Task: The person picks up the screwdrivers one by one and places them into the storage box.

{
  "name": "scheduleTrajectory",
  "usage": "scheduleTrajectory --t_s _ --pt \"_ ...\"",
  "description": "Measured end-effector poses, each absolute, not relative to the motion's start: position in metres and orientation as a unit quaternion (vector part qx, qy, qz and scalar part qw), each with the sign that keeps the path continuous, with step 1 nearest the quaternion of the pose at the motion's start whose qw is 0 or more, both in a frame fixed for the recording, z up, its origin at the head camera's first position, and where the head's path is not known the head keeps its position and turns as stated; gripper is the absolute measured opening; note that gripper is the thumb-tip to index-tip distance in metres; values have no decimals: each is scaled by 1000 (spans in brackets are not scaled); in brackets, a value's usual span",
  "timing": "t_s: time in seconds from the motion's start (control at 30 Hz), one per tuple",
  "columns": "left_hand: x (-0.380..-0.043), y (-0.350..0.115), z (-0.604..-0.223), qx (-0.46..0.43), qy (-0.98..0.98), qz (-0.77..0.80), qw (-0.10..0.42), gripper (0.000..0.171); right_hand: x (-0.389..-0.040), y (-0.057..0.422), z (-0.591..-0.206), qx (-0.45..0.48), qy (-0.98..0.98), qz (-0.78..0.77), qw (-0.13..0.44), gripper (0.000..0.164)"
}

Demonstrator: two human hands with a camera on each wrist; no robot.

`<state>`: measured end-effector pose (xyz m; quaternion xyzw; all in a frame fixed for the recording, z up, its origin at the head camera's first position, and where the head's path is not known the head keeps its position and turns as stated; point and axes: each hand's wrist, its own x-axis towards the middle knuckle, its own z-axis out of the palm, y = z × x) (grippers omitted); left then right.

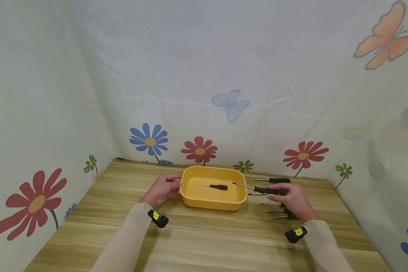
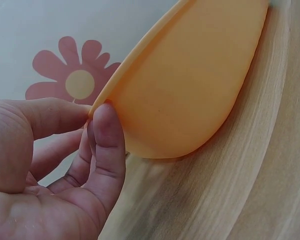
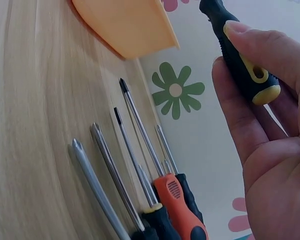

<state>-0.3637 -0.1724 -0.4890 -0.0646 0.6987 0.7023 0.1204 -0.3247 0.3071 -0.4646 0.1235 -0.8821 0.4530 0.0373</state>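
Note:
My left hand (image 1: 161, 190) pinches the left rim of a yellow plastic basin (image 1: 209, 204) between thumb and fingers; the left wrist view shows this grip close up. Inside the basin lies a small screwdriver with a black handle (image 1: 219, 187). Off the basin's right end, my right hand (image 1: 292, 197) holds another screwdriver (image 3: 240, 67) by its black-and-yellow handle. Its shaft points left, the tip over the right part of the basin in the head view. Below this hand, several screwdrivers lie side by side, one with an orange handle (image 3: 177, 200).
A wood-grain table (image 1: 204, 241) carries everything. Behind it and at both sides hangs a pale sheet (image 1: 176, 75) printed with flowers and butterflies. The farthest loose screwdriver (image 1: 279, 180) lies near the table's back edge. A small dark object (image 1: 121, 158) is at the back left corner.

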Motion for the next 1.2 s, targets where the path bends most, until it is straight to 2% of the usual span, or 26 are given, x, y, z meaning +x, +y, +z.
scheduleTrajectory --t_s 0.4,0.7,1.2 --pt "-363 -173 -491 -65 699 702 119 44 -331 291 -462 125 -872 472 40 39" --pt "-363 -174 -492 -63 684 717 118 45 -336 273 -458 139 -848 512 9 44" --pt "-362 -171 -490 -64 691 710 116 44 -347 247 -459 144 -838 526 -13 40"
